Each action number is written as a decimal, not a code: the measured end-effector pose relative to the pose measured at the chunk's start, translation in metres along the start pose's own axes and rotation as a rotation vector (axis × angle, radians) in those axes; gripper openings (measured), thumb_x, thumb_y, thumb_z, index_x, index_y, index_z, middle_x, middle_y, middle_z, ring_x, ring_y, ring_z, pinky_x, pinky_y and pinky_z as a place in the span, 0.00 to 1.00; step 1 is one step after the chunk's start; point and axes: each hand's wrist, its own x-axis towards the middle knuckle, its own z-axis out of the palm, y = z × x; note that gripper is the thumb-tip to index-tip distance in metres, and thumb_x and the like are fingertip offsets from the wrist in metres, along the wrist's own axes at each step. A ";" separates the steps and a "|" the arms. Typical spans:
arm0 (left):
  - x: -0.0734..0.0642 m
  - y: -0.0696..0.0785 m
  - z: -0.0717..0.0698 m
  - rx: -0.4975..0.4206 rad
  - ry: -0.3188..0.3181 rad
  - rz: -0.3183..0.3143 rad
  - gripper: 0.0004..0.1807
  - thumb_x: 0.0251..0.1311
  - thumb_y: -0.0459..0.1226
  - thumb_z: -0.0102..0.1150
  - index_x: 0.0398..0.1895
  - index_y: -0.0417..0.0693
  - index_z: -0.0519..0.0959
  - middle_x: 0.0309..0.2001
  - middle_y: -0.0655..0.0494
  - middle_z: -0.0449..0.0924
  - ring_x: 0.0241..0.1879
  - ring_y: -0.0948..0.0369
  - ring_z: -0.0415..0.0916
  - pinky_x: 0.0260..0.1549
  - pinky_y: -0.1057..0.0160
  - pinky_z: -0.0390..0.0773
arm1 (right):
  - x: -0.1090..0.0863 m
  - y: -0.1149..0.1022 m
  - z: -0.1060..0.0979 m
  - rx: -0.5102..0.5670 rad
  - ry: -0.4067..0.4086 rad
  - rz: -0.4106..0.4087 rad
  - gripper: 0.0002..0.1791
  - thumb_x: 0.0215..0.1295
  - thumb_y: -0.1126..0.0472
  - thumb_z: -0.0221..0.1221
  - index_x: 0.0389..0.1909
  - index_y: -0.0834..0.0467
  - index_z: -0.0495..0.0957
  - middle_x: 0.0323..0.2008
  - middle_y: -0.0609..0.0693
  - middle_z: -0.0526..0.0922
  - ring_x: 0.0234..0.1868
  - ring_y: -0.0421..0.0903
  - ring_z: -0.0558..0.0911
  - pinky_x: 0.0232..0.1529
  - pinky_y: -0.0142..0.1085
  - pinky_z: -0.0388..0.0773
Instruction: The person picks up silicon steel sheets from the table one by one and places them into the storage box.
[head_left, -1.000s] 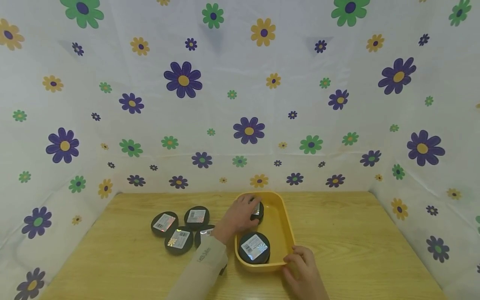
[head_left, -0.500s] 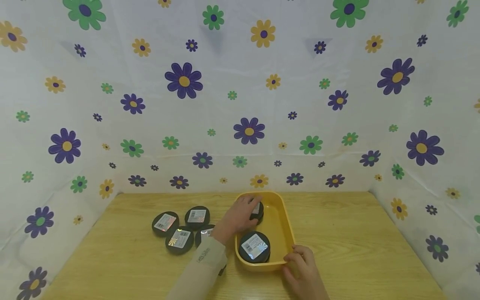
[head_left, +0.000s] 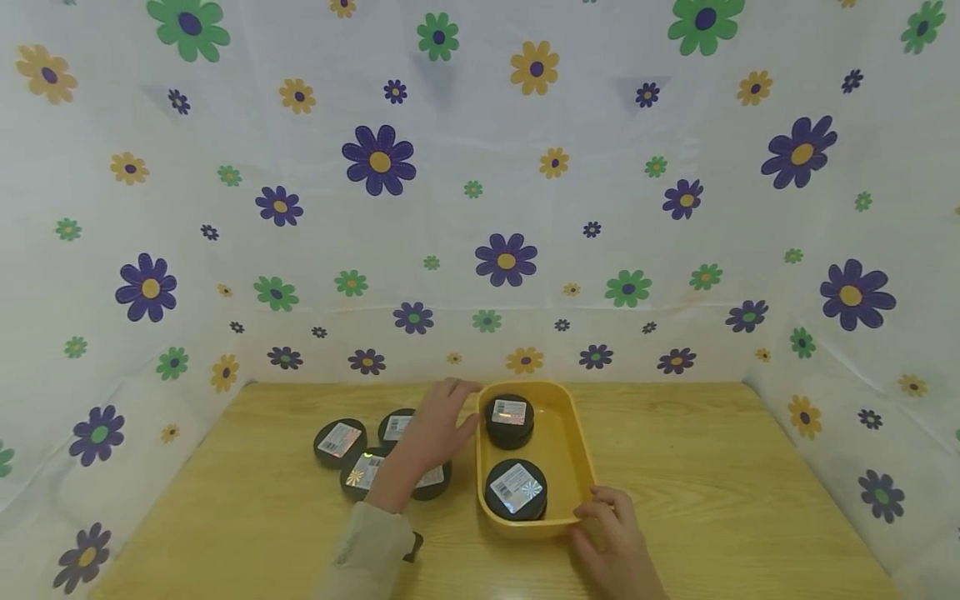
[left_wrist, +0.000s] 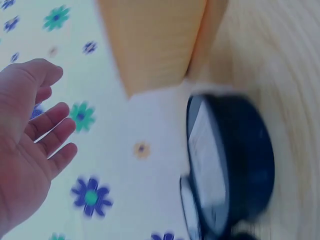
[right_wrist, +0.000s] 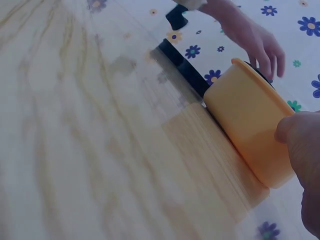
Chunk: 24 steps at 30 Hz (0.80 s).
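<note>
My left hand (head_left: 431,433) is above the table just left of the yellow tray (head_left: 577,433), its fingers relaxed and holding nothing. The left wrist view shows that hand (left_wrist: 35,135) with its fingers parted from a thick black round container (left_wrist: 245,155). At the tray's near right corner, my right hand (head_left: 618,542) pinches the rim, fingers over it and thumb on the outer wall. Inside the tray along its left side are a back stack (head_left: 510,421) and a front stack (head_left: 516,490) of black round containers with white labels.
Several similar black containers (head_left: 339,442) lie in a cluster on the wooden table (head_left: 712,500) left of the tray, partly covered by my left hand and forearm. A white curtain (head_left: 450,225) with printed flowers surrounds the table's back and sides.
My left hand has let go of the container at the tray's back left and moved left out of the tray, uncovering the back stack. My right hand stays at the tray's corner.
</note>
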 end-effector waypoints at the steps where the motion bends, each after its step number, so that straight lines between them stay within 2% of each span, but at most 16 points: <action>1: -0.006 -0.002 -0.007 -0.008 0.024 -0.003 0.23 0.61 0.35 0.64 0.60 0.46 0.74 0.56 0.48 0.76 0.58 0.50 0.73 0.57 0.51 0.75 | 0.000 0.000 0.000 0.001 -0.001 0.003 0.24 0.32 0.75 0.73 0.35 0.58 0.78 0.44 0.62 0.76 0.49 0.54 0.77 0.61 0.19 0.62; 4: -0.023 -0.010 -0.024 -0.002 0.081 -0.015 0.22 0.60 0.34 0.65 0.59 0.43 0.75 0.53 0.46 0.77 0.51 0.50 0.76 0.52 0.50 0.77 | 0.001 -0.002 -0.001 0.010 -0.002 0.013 0.24 0.33 0.75 0.73 0.34 0.58 0.77 0.44 0.62 0.75 0.49 0.54 0.77 0.62 0.19 0.61; 6: -0.037 -0.015 -0.033 0.004 0.098 -0.051 0.22 0.60 0.34 0.64 0.58 0.43 0.76 0.53 0.46 0.77 0.51 0.50 0.77 0.51 0.49 0.77 | 0.001 -0.002 -0.001 0.025 0.002 0.014 0.22 0.35 0.75 0.72 0.34 0.58 0.77 0.44 0.62 0.75 0.49 0.54 0.76 0.62 0.19 0.61; 8: -0.051 -0.020 -0.041 0.014 0.118 -0.084 0.21 0.60 0.34 0.65 0.57 0.43 0.76 0.52 0.46 0.78 0.50 0.49 0.77 0.49 0.48 0.78 | 0.001 -0.003 0.000 0.039 0.002 0.020 0.18 0.40 0.72 0.70 0.34 0.58 0.77 0.44 0.62 0.75 0.49 0.54 0.76 0.62 0.19 0.60; 9: -0.057 -0.023 -0.043 0.026 0.123 -0.103 0.21 0.60 0.34 0.65 0.56 0.43 0.76 0.52 0.47 0.78 0.53 0.48 0.76 0.50 0.47 0.77 | 0.001 -0.003 0.000 0.047 -0.002 0.028 0.15 0.43 0.70 0.70 0.34 0.58 0.77 0.44 0.62 0.75 0.49 0.54 0.76 0.62 0.19 0.60; 12: -0.075 -0.031 -0.050 0.039 0.146 -0.139 0.20 0.58 0.33 0.66 0.54 0.41 0.77 0.51 0.44 0.78 0.53 0.46 0.76 0.51 0.45 0.77 | 0.001 -0.003 0.000 0.053 -0.010 0.041 0.11 0.51 0.66 0.68 0.34 0.59 0.77 0.44 0.63 0.75 0.49 0.53 0.75 0.62 0.19 0.60; 15: -0.089 -0.037 -0.055 0.049 0.151 -0.177 0.20 0.56 0.31 0.67 0.52 0.38 0.77 0.49 0.42 0.78 0.52 0.44 0.76 0.51 0.44 0.76 | 0.002 -0.002 0.000 0.035 -0.003 0.036 0.14 0.46 0.68 0.69 0.33 0.59 0.77 0.44 0.63 0.75 0.49 0.54 0.75 0.62 0.18 0.60; 19: -0.100 -0.042 -0.060 0.047 0.087 -0.253 0.19 0.57 0.32 0.66 0.52 0.39 0.76 0.48 0.40 0.77 0.51 0.43 0.75 0.50 0.43 0.77 | 0.004 -0.003 0.001 -0.003 0.015 0.029 0.22 0.33 0.76 0.71 0.33 0.59 0.76 0.42 0.63 0.75 0.48 0.55 0.77 0.61 0.18 0.60; 24: -0.107 -0.046 -0.060 0.040 -0.049 -0.336 0.20 0.61 0.36 0.62 0.55 0.41 0.74 0.52 0.38 0.73 0.55 0.41 0.72 0.53 0.41 0.74 | 0.004 -0.011 0.001 -0.047 0.008 0.067 0.23 0.32 0.76 0.74 0.31 0.58 0.76 0.42 0.62 0.76 0.47 0.55 0.77 0.61 0.16 0.59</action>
